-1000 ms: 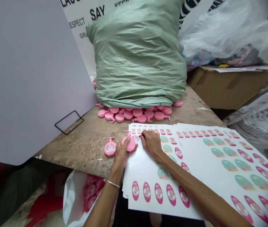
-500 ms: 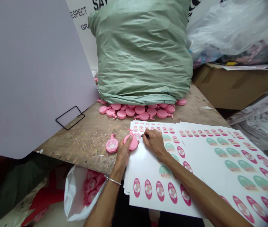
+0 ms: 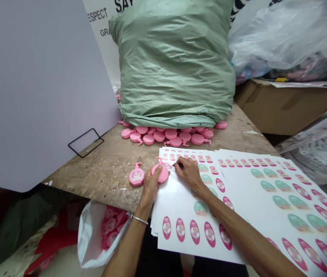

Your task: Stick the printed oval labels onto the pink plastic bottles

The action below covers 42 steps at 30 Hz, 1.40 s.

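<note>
The left hand [image 3: 151, 185] is gripping a pink bottle [image 3: 161, 175] at the left edge of a sticker sheet [image 3: 176, 200], the thumb lying over its flat face. The right hand's [image 3: 190, 173] fingers are curling closed around a small dark tool [image 3: 177, 165] above the sheet. A labelled bottle [image 3: 136, 177] is lying just beside, on the table [image 3: 105, 173].

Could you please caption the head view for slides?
Left hand holds pink bottle, right hand holds dark object at sticker sheet.

pink bottle-shaped piece [image 3: 161, 175], plain face up, at edge of sticker sheet [image 3: 175, 198]
</note>
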Motion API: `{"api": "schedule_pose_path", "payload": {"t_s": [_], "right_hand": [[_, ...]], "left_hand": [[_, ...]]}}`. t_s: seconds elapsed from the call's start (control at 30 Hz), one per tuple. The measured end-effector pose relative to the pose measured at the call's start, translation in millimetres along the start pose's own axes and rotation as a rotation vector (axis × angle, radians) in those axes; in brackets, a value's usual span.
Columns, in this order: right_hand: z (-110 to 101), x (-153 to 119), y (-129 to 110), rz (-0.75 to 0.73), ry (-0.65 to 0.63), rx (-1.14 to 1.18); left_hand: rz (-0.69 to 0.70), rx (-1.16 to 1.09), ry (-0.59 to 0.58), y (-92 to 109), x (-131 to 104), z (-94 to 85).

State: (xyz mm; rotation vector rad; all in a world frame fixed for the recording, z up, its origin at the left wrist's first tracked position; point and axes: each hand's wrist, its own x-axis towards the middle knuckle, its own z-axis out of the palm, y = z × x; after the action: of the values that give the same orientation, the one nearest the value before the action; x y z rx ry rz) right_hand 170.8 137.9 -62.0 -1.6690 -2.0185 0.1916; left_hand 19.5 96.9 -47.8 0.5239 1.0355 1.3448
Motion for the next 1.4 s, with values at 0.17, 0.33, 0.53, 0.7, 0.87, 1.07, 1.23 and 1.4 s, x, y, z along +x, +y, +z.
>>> {"api": "schedule_pose_path", "payload": {"t_s": [0.17, 0.33, 0.53, 0.7, 0.87, 1.07, 1.23, 1.4], "right_hand": [[-2, 3, -4, 0.114, -0.062, -0.007], [-8, 25, -5, 0.25, -0.226, 0.026], [-22, 55, -2, 0.305, -0.454, 0.09], [-22, 53, -13, 0.283, -0.425, 0.04], [-15, 60, -21, 0.256, -0.411, 0.09], [-20, 90, -6, 0.318, -0.572, 0.397], [-52, 81, 0, 0.268, -0.41, 0.695], [-89, 19, -16, 0.124, -0.152, 0.889]], "left_hand": [[-0.064, 0.013, -0.043, 7, -8, 0.3], [-0.111, 0.017, -0.074, 6, -17, -0.4], [-0.044, 0.032, -0.087, 3, -21, -0.3], [-0.011, 0.064, -0.097, 2, -21, -1.3], [-0.021, 0.082, -0.112, 2, -20, -4.6], [-0.053, 0.087, -0.129, 2, -19, -8.1], [-0.051, 0.062, -0.12, 3, -20, -6.7], [-0.134, -0.062, -0.141, 18, -37, 6.3]]}}
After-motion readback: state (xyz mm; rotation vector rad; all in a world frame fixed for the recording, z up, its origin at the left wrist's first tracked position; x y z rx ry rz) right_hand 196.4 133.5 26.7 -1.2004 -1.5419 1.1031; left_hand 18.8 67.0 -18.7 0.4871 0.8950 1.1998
